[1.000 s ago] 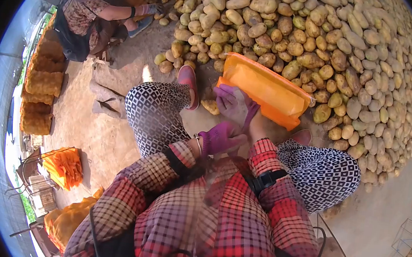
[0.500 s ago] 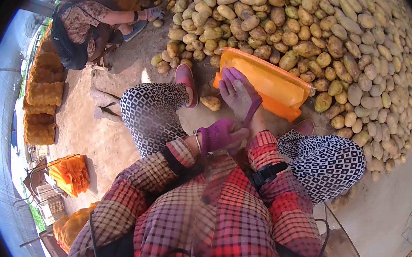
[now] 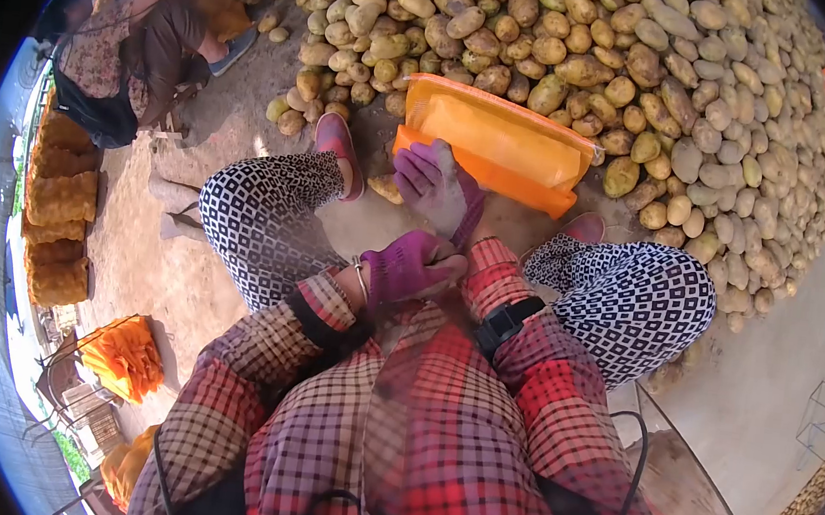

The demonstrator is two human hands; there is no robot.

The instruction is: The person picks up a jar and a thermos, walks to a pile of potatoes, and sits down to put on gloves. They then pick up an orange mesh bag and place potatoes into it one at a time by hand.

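Observation:
My left hand (image 3: 413,270), in a purple knit glove with a bangle at the wrist, is closed. Its fingers pinch the cuff of the glove on my right hand, near the right wrist. Held palm up just beyond it, my right hand (image 3: 436,192) wears a matching purple glove (image 3: 470,211) with a greyish, dusty palm. Its fingers are stretched out and nothing lies in them. Right behind those fingers stands an orange container (image 3: 531,182). A single potato (image 3: 385,188) lies on the ground, partly hidden by my right hand.
A large potato heap (image 3: 593,70) rises ahead and to the right. At upper left a co-worker (image 3: 101,64) squats on the ground. Filled orange sacks (image 3: 63,186) are stacked along the left side, with a bundle of orange bags (image 3: 123,358) nearer me.
The whole view has shifted, so most things sit further left. My left hand stays at the right glove's cuff, and the right palm remains open. The co-worker's posture and arm position have changed.

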